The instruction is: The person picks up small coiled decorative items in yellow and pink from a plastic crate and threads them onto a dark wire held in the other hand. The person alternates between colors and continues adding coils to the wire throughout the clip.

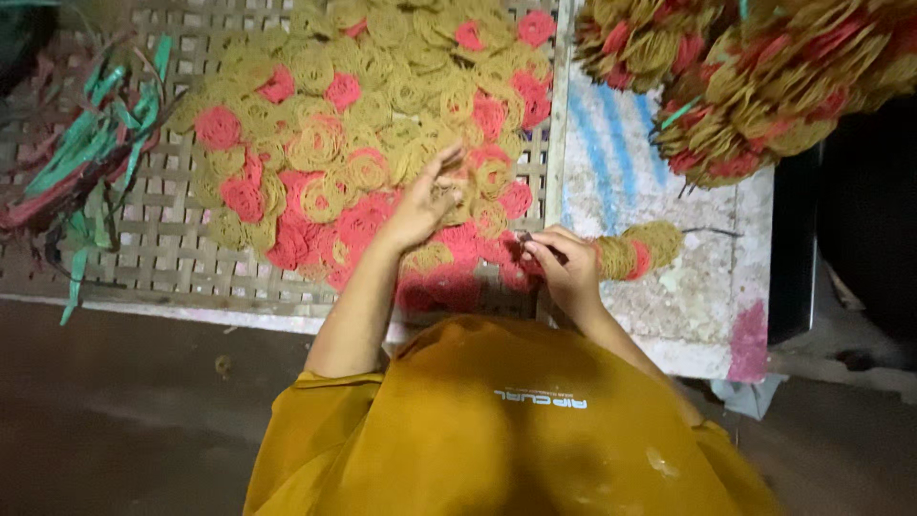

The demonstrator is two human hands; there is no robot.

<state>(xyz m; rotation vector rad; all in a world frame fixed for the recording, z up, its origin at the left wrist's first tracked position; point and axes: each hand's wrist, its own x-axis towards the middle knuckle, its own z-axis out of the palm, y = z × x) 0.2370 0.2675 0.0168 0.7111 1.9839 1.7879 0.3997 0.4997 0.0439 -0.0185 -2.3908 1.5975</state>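
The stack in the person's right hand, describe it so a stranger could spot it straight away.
Start at the woven tray strewn with loose coils. Just off its right edge, the right hand grips a short stacked roll of yellow and pink coils, lying sideways, unlike the flat ones.

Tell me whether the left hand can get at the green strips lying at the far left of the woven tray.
Probably yes: the left hand rests on the discs, and nothing blocks the way to the green strips.

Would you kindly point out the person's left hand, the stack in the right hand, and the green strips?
left hand [423, 203], head view, back of hand.
stack of coils [638, 253], head view, middle.
green strips [95, 143], head view, central strip.
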